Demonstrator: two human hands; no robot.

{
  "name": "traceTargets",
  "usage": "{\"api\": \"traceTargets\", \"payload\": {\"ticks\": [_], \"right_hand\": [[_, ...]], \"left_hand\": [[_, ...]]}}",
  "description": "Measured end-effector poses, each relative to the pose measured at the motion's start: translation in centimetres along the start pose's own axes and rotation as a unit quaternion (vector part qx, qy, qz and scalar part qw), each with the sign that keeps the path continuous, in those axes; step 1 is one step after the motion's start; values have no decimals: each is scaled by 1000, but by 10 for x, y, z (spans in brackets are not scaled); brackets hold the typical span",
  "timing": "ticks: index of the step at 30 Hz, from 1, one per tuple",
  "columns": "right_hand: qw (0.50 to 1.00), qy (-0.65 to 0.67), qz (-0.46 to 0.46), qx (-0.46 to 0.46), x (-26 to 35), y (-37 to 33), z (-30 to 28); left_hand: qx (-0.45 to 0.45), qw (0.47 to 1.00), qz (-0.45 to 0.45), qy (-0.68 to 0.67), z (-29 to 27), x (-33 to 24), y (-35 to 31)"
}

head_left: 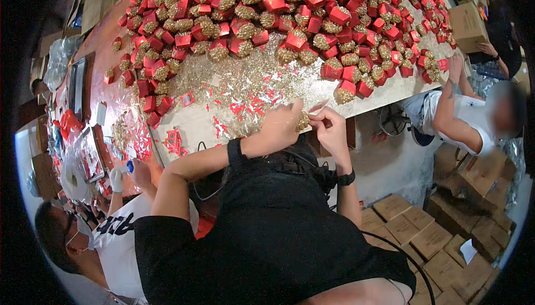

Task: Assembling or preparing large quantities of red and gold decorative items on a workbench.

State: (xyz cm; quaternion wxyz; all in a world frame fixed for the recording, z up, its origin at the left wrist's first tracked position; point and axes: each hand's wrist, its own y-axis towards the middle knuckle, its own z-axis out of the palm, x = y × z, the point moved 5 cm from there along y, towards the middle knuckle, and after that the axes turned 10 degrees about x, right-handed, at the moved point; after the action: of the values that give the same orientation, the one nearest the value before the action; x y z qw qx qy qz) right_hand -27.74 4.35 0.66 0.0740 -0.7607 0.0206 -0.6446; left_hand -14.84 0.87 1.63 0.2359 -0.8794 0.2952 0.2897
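At the near edge of the table, my left hand (283, 124) is closed around a gold bumpy piece (303, 121), which it mostly hides. Close by on the right, my right hand (332, 131) pinches a small red-and-white tag (318, 106) between thumb and fingertips. Just beyond both hands lie scattered red and white paper bits (245, 104) among gold beads (212, 79). Farther back, a large heap of gold bumpy ornaments with red box-like bases (273, 4) spreads across the pale tabletop (192, 126).
Small red packets (174, 140) lie left of my forearm. A person in a white shirt (120, 238) works at lower left, another (465, 121) sits at right. Brown cartons (415, 227) stand stacked at lower right. A black cable (409, 257) loops beside me.
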Motion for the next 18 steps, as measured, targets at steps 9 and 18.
{"api": "traceTargets", "payload": {"ticks": [9, 18], "right_hand": [[967, -157, 35, -197, -54, -58, -55], [871, -459, 135, -111, -199, -108, -107]], "left_hand": [[254, 962, 60, 74, 58, 53, 88], [-147, 925, -280, 213, 14, 137, 245]]}}
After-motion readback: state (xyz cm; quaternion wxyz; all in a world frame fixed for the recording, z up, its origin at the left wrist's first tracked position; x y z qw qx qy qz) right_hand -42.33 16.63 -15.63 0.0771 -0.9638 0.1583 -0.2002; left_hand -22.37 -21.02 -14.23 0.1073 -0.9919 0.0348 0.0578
